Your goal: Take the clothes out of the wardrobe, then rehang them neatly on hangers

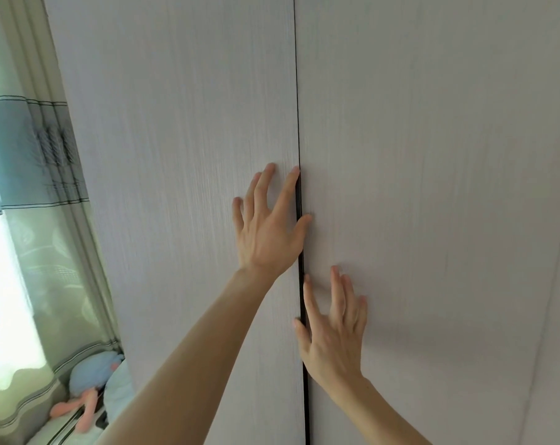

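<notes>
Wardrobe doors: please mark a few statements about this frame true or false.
1. The left hand lies on the left door. True.
2. The right hand is higher than the left hand. False: it is lower, on the right door.
3. Clothes hang in view. False: none show; the two doors meet at a narrow seam.
4. A curtain hangs to the left of the left door. True.
5. Each hand grips a handle. False: the fingers are straight and spread on the panels, and no handle shows.
</notes>
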Action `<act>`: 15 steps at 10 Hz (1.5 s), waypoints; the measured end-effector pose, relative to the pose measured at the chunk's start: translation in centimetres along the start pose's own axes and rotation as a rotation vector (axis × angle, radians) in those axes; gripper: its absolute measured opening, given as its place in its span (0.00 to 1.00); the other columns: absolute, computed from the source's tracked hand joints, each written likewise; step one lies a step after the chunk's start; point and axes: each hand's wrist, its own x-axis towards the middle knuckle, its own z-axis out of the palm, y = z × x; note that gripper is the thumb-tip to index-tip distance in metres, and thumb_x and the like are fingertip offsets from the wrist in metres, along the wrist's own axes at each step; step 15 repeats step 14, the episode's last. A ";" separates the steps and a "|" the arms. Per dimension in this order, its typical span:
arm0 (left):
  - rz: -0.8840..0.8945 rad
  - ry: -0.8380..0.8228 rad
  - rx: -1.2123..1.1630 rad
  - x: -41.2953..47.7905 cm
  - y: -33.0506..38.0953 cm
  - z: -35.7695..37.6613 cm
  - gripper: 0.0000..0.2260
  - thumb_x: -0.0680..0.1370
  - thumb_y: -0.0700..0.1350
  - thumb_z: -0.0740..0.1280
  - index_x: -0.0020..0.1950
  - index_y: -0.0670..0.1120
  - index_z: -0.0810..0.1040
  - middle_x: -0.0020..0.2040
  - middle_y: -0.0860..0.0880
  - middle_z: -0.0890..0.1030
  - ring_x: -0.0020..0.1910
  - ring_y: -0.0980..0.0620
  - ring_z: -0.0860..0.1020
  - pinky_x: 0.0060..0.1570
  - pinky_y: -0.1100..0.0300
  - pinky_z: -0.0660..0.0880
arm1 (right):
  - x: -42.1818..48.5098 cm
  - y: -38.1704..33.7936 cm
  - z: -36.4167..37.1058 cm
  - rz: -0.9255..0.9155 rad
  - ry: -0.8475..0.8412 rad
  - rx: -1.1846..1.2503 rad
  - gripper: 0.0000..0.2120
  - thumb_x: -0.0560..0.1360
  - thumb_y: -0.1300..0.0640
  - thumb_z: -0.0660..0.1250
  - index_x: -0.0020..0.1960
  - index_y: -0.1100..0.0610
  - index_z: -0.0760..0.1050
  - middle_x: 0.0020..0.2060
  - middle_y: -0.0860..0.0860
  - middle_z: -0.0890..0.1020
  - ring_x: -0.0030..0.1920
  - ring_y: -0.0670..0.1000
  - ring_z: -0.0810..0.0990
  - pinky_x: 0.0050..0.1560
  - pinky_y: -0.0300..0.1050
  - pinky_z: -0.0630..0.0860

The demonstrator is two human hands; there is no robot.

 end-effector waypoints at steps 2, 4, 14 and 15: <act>0.042 0.003 0.013 -0.3 -0.9 1.5 0.32 0.81 0.66 0.56 0.81 0.60 0.47 0.82 0.52 0.43 0.81 0.50 0.43 0.77 0.41 0.43 | -0.3 1.8 1.3 -0.172 0.090 -0.069 0.33 0.77 0.40 0.67 0.78 0.44 0.61 0.79 0.56 0.58 0.78 0.64 0.55 0.72 0.69 0.58; 0.290 0.119 0.288 -1.6 -6.0 3.7 0.26 0.84 0.60 0.48 0.82 0.54 0.54 0.82 0.47 0.52 0.81 0.47 0.49 0.76 0.38 0.49 | -0.4 4.1 3.6 -0.251 0.151 -0.148 0.34 0.78 0.34 0.58 0.79 0.47 0.59 0.80 0.53 0.57 0.79 0.60 0.55 0.76 0.65 0.52; 0.091 -0.281 0.185 -5.4 -5.0 -0.1 0.42 0.76 0.72 0.54 0.79 0.59 0.31 0.78 0.52 0.28 0.78 0.49 0.31 0.73 0.30 0.42 | 3.8 0.5 -15.0 0.100 -0.670 -0.012 0.31 0.81 0.36 0.53 0.80 0.46 0.54 0.81 0.46 0.48 0.80 0.47 0.47 0.79 0.50 0.50; 0.091 -0.281 0.185 -5.4 -5.0 -0.1 0.42 0.76 0.72 0.54 0.79 0.59 0.31 0.78 0.52 0.28 0.78 0.49 0.31 0.73 0.30 0.42 | 3.8 0.5 -15.0 0.100 -0.670 -0.012 0.31 0.81 0.36 0.53 0.80 0.46 0.54 0.81 0.46 0.48 0.80 0.47 0.47 0.79 0.50 0.50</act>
